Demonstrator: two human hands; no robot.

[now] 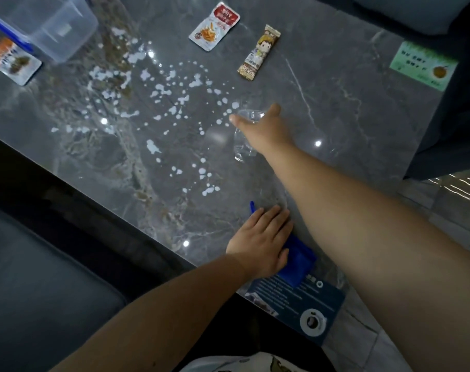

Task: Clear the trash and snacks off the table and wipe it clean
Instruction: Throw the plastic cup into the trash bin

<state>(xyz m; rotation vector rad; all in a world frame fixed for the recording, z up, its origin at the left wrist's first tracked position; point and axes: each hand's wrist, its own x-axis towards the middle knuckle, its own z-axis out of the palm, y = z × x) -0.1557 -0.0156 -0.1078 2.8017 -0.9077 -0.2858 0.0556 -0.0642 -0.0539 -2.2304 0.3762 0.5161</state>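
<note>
Right hand (260, 124) reaches out over the middle of the tabletop (349, 108), fingers spread apart and closing around the rim of a clear plastic cup (244, 138); whether the fingers already touch the cup cannot be told, because the hand hides its far side. Left hand (260, 242) lies flat with fingers together, pressing a blue cloth (299, 260) against the near edge of the tabletop, just beside a dark printed card (303, 302) at the near corner. White spilled droplets (174, 103) are scattered across the grey marble surface from just left of the cup toward the far left, thickest near a clear plastic container (59, 28) at the far left corner. An orange snack packet (12, 61) lies beside that container. Toward the far edge sit a red and white snack packet (215, 26) and, near it, a wrapped snack bar (259, 53). A green card (423, 65) lies at the right edge. The step in hand appears to be lifting the cup away so the wiping can begin. Thin clear cups crush easily, so a light grip around the upper wall would serve best, keeping it upright in case liquid remains inside, and lifting straight up to avoid dragging it through the droplets.
</note>
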